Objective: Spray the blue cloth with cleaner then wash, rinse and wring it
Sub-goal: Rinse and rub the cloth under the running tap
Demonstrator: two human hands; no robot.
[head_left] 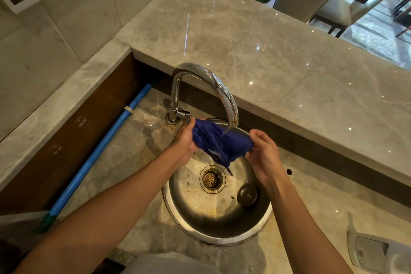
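Note:
The wet blue cloth [222,143] is stretched between both hands over the round steel sink [195,218]. My left hand [183,140] grips its left end and my right hand [263,153] grips its right end. Water runs from the chrome faucet [213,82] spout onto the middle of the cloth. A corner of the cloth hangs down toward the drain [212,179].
A dark round stopper [246,194] lies in the sink to the right of the drain. A blue pipe [100,151] runs along the left wall. A raised marble counter [289,69] stands behind the sink. A white plastic object [375,253] sits at the lower right.

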